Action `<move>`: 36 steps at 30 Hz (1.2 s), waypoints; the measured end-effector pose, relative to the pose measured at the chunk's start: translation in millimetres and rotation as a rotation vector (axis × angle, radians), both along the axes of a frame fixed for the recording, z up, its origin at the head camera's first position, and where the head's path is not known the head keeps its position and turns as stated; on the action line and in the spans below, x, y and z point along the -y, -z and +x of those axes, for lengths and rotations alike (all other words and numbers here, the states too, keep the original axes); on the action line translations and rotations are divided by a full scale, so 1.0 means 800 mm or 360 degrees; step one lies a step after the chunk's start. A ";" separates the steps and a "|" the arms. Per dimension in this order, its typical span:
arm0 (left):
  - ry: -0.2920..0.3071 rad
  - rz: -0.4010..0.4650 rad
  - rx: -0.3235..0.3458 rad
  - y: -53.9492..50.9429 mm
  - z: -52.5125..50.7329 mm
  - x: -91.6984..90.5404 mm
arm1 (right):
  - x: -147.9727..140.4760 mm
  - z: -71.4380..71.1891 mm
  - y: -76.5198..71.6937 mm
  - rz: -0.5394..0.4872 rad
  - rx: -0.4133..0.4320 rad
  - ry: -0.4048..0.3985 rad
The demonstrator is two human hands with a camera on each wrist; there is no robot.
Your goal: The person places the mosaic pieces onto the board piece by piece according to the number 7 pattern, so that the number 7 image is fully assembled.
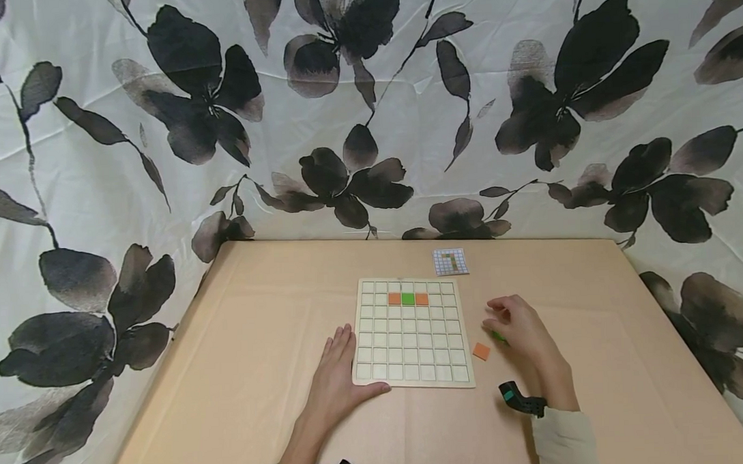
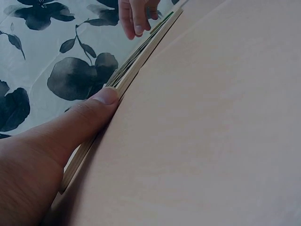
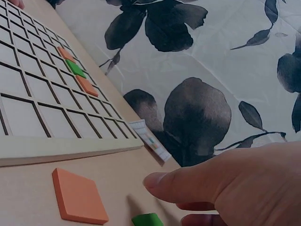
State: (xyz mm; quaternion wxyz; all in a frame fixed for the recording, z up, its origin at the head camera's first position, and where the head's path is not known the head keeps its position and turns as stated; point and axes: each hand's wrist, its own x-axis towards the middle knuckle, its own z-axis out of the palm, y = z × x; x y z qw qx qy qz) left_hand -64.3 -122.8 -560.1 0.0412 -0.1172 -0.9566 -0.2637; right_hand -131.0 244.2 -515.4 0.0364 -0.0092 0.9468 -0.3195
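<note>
A white gridded board (image 1: 412, 333) lies on the table, with orange, green (image 1: 407, 299) and orange tiles side by side in a row near its far edge. My left hand (image 1: 336, 380) rests at the board's near left corner, fingers straight along the left side and thumb (image 2: 107, 95) against the near edge. To the right of the board, my right hand (image 1: 525, 329) hovers low, fingers bent and thumb apart from them. A green tile (image 3: 148, 220) is below the thumb, partly hidden, with no grip on it visible. A loose orange tile (image 3: 80, 197) lies beside the board.
A small card (image 1: 450, 262) printed with a grid and a coloured pattern lies beyond the board's far right corner. Floral fabric (image 1: 429, 121) hangs behind the table (image 1: 275, 297) and shows along its sides.
</note>
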 end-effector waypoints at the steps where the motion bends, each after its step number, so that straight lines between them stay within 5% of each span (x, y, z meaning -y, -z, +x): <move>1: 0.0001 0.0001 0.0001 0.000 0.000 0.000 | -0.001 0.000 0.000 -0.0001 0.0015 0.0000; 36: 0.0006 0.0011 0.0011 0.001 -0.001 0.002 | -0.018 0.007 -0.003 -0.0036 0.0270 -0.0040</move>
